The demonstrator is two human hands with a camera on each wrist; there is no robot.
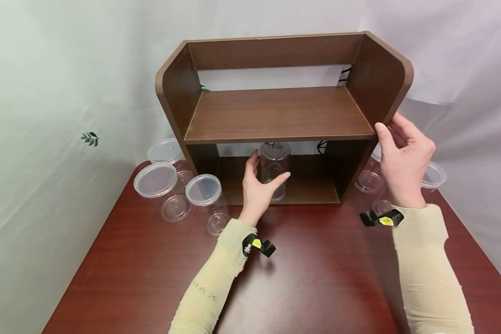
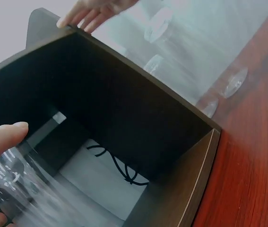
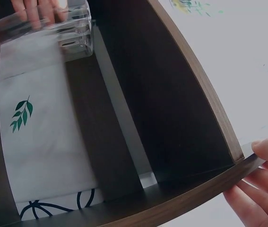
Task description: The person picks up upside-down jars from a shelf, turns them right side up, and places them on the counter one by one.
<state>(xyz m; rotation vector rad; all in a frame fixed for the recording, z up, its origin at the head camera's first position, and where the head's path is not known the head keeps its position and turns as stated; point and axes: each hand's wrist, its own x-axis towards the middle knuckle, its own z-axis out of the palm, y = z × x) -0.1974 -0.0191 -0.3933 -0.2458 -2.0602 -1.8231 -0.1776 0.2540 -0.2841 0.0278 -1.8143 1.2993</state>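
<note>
My left hand (image 1: 259, 188) reaches into the lower compartment of a brown wooden desk shelf (image 1: 279, 113), its thumb and fingers around an upright clear plastic jar (image 1: 275, 160). In the left wrist view, the thumb (image 2: 6, 137) lies along one side of that jar (image 2: 34, 194), with fingertips on the other side. The right wrist view has those fingers against the clear wall of the jar (image 3: 39, 52). Higher up, my right hand (image 1: 407, 157) pinches the front edge of the shelf's right side panel; its thumb and fingers (image 3: 249, 201) straddle the wood.
Several clear jars with translucent lids, one being the jar (image 1: 204, 190) nearest the shelf, stand left of it. More clear jars (image 1: 369, 181) stand at its right, partly behind my right hand. Black cables (image 1: 322, 147) show behind the shelf. The reddish table (image 1: 309, 269) extends in front.
</note>
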